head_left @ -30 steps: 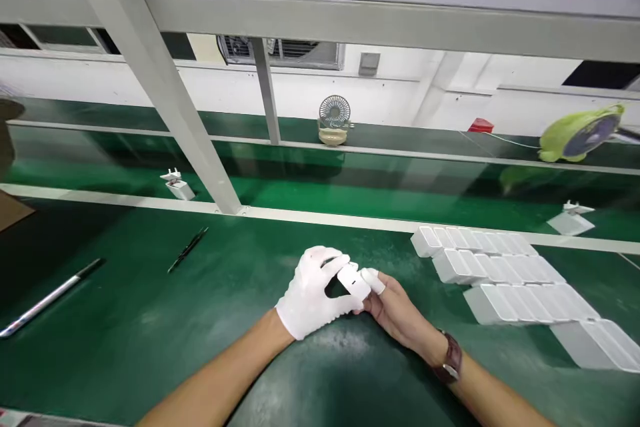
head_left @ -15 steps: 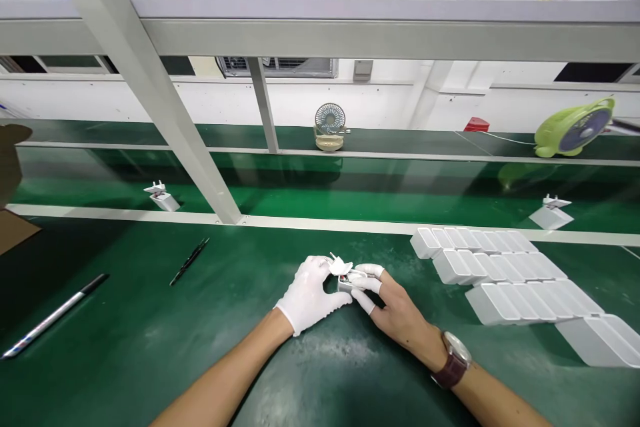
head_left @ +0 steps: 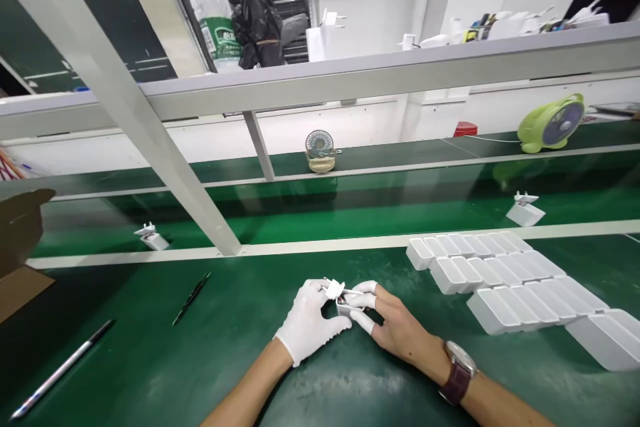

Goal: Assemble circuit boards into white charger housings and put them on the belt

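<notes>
Gloved left hand (head_left: 307, 323) and right hand (head_left: 395, 327) both pinch one white charger (head_left: 341, 298) between fingertips, low over green mat (head_left: 150, 360). Four rows of white shells (head_left: 500, 280) right. Two chargers on belt (head_left: 350, 207). One pen (head_left: 63, 368), one tweezers (head_left: 191, 298) left. Two fans behind.

Bright, even overhead light; soft sheen on the green tabletop (head_left: 150, 360) near its front edge. Faint shadows under the forearms. Frame beams bow at the picture's edges; focus is sharp.
</notes>
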A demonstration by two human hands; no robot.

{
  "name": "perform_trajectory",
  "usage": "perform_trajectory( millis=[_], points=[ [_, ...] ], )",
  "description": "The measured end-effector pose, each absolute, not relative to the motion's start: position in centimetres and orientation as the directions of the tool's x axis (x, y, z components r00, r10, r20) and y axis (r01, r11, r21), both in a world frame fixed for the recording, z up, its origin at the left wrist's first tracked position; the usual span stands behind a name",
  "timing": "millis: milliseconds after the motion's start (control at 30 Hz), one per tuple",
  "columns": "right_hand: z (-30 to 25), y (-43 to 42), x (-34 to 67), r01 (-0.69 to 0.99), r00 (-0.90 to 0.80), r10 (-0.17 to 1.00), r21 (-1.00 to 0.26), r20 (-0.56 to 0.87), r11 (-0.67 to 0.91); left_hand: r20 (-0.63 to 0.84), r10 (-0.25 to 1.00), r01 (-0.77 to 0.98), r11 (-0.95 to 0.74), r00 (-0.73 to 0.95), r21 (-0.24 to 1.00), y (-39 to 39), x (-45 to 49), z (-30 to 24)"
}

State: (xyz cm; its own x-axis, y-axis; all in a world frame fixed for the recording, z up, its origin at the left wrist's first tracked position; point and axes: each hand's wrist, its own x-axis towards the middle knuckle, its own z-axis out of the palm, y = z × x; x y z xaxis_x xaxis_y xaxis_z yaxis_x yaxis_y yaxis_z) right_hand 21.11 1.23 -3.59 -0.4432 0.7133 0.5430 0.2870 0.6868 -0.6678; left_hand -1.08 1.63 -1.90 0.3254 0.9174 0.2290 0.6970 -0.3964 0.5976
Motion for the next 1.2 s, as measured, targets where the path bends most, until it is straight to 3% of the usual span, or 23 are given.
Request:
perform_trajectory(
  millis=[200, 367, 600, 733, 967, 1200],
  points=[
    [-4.4, 1.3, 21.4, 0.331, -0.366, 0.777, -0.709, 0.512, 0.623, 0.228, 0.915, 0.715, -0.402, 0.332, 0.572, 2.1, -1.1, -2.1],
    [-3.8, 1.0, 21.5, 0.336, -0.388, 0.726, -0.647, 0.567, 0.685, 0.228, 0.924, 0.690, -0.380, 0.306, 0.616, 2.3, -1.1, -2.3],
    [-3.4, 1.3, 22.0, 0.397, -0.270, 0.864, -0.768, 0.426, 0.503, 0.001, 0.986, 0.593, -0.103, 0.169, 0.799, 2.3, -0.6, -0.1],
    [-3.7, 1.4, 22.3, 0.467, -0.315, 0.833, -0.690, 0.454, 0.553, -0.094, 0.979, 0.501, -0.008, 0.178, 0.866, 2.0, -0.2, 0.7],
    [-4.6, 1.7, 21.9, 0.565, -0.478, 0.743, -0.484, 0.468, 0.668, -0.106, 0.969, 0.276, 0.042, 0.224, 0.960, 1.8, 0.2, -0.7],
    [-4.7, 2.6, 21.7, 0.674, -0.507, 0.734, -0.323, 0.452, 0.664, -0.075, 0.984, 0.577, -0.032, 0.161, 0.816, 2.0, 0.5, 1.2]
  ],
)
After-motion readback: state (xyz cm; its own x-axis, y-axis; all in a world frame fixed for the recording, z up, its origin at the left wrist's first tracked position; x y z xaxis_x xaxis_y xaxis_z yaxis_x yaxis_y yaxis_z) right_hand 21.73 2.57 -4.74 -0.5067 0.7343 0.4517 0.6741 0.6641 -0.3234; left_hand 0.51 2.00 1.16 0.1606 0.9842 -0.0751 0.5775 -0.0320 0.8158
